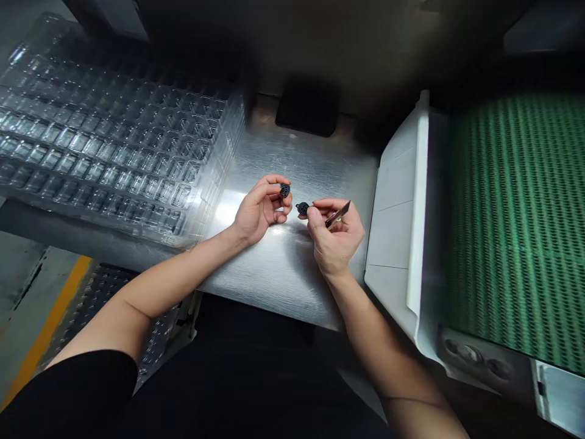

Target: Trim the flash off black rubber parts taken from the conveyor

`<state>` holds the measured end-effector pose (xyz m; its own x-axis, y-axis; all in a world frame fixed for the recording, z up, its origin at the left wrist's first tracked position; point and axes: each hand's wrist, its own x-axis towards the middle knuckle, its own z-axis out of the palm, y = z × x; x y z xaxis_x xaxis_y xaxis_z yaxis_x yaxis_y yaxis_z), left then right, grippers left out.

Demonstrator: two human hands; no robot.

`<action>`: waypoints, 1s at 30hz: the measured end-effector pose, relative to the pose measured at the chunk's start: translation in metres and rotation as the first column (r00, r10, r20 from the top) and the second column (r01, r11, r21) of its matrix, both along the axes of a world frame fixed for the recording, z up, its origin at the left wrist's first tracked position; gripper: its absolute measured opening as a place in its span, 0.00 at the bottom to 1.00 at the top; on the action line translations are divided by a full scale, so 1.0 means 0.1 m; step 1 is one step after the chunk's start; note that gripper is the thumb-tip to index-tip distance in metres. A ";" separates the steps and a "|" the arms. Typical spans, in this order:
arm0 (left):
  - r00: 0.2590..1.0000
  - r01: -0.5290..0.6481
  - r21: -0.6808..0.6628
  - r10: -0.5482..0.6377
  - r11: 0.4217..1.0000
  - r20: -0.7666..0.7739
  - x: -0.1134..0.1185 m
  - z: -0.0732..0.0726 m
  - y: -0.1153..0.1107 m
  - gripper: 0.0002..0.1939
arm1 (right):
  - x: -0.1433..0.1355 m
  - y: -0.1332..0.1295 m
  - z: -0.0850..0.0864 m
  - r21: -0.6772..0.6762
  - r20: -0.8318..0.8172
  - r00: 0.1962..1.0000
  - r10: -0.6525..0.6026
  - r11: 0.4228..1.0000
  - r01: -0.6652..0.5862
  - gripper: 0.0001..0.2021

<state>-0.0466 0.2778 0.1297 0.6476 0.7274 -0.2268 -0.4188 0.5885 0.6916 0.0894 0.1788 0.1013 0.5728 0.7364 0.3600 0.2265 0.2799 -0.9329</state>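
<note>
My left hand (259, 210) pinches a small round black plastic part (285, 191) with openings in its face, between thumb and fingertips. Close beside it, my right hand (337, 235) grips a second black plastic part (302, 209), similar in shape and with a small tab at its left side. A thin blade-like tool (339, 214), perhaps a craft knife, is tucked in the same right hand, its brownish tip pointing up and right. Most of its handle is hidden by my fingers. Both hands are above the brushed metal tabletop (269, 274), and the two parts are a short gap apart.
Stacked clear plastic trays (100, 146) with many pockets cover the left side. A dark block (307, 110) lies at the back. On the right, a white guard (395, 213) borders a green mesh conveyor belt (521, 231). A yellow floor line (50, 323) runs at lower left.
</note>
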 end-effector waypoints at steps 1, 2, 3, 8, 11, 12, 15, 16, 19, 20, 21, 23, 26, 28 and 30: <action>0.999 0.032 0.011 -0.032 0.999 -0.002 0.00 0.01 -0.01 0.12 | 0.02 0.01 0.00 0.012 -0.037 0.999 0.001 1.000 -0.001 0.10; 0.998 0.064 0.022 -0.064 0.998 -0.004 0.01 0.01 -0.03 0.12 | 0.04 0.01 0.01 0.021 -0.065 0.998 0.004 1.000 -0.003 0.11; 0.996 0.092 0.034 -0.092 0.995 -0.008 0.01 0.02 -0.06 0.12 | 0.05 0.02 0.01 0.027 -0.082 0.997 0.006 1.000 -0.004 0.11; 0.983 0.173 0.091 -0.167 0.981 -0.072 0.04 0.04 -0.16 0.15 | 0.09 -0.02 0.01 0.036 -0.093 0.996 -0.001 0.999 0.005 0.13; 0.979 0.186 0.104 -0.176 0.977 -0.099 0.05 0.02 -0.17 0.16 | 0.08 -0.04 0.03 0.024 -0.093 0.996 0.005 1.000 -0.003 0.12; 0.979 0.187 0.105 -0.176 0.977 -0.104 0.05 0.02 -0.16 0.16 | 0.08 -0.04 0.04 0.026 -0.096 0.995 0.009 1.000 -0.006 0.12; 0.979 0.189 0.101 -0.179 0.977 -0.101 0.04 0.00 -0.15 0.14 | 0.07 -0.05 0.06 0.037 -0.100 0.995 0.018 0.999 -0.014 0.10; 0.978 0.191 0.099 -0.181 0.977 -0.100 0.03 0.00 -0.15 0.14 | 0.07 -0.05 0.06 0.036 -0.097 0.995 0.017 0.999 -0.014 0.10; 0.977 0.196 0.094 -0.186 0.976 -0.103 0.02 -0.01 -0.14 0.13 | 0.07 -0.05 0.06 0.015 -0.087 0.996 0.011 1.000 -0.009 0.11; 0.977 0.198 0.093 -0.188 0.976 -0.105 0.02 -0.01 -0.14 0.13 | 0.07 -0.05 0.06 0.011 -0.084 0.996 0.011 1.000 -0.010 0.12; 0.976 0.199 0.092 -0.189 0.976 -0.106 0.02 -0.01 -0.14 0.13 | 0.07 -0.06 0.06 0.009 -0.082 0.997 0.013 1.000 -0.012 0.12; 0.976 0.197 0.089 -0.187 0.976 -0.109 0.02 0.00 -0.14 0.13 | 0.07 -0.06 0.06 0.008 -0.075 0.997 0.019 1.000 -0.019 0.12; 0.977 0.188 0.089 -0.178 0.978 -0.113 0.02 0.00 -0.15 0.13 | 0.07 -0.06 0.07 0.006 -0.065 0.997 0.027 1.000 -0.027 0.12; 0.978 0.182 0.088 -0.172 0.979 -0.116 0.03 0.00 -0.15 0.13 | 0.06 -0.06 0.08 0.006 -0.062 0.998 0.032 0.999 -0.032 0.12; 0.979 0.177 0.090 -0.166 0.980 -0.118 0.03 0.00 -0.15 0.13 | 0.06 -0.06 0.08 0.018 -0.062 0.997 0.037 0.999 -0.036 0.12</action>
<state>-0.0433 0.2625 0.1301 0.7402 0.6301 -0.2347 -0.2365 0.5707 0.7864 0.0955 0.1731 0.1097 0.5674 0.7515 0.3366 0.1571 0.3025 -0.9401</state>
